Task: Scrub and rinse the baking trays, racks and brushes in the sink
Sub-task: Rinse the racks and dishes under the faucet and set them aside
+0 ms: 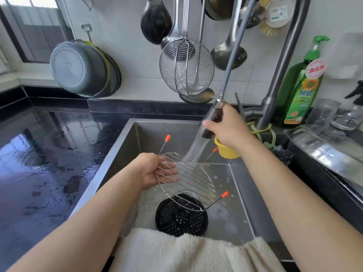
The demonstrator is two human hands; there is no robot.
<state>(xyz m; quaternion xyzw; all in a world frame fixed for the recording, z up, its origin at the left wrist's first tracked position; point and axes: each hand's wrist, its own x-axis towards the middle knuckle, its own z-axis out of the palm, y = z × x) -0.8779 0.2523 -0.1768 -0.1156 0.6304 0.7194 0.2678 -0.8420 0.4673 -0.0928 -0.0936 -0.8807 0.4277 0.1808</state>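
Head view, left grip [157, 171] holding rack [186, 177]

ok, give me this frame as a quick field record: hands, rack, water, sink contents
left hand: holds round wire rack by its left rim, tilted over the sink
right hand: grips pull-out sprayer head
water: running, stream hits the rack's upper part
rack legs: orange-tipped, three tips visible
sink contents: black perforated round tray lying on the bottom under the rack; yellow cup at back right
front edge: white towel
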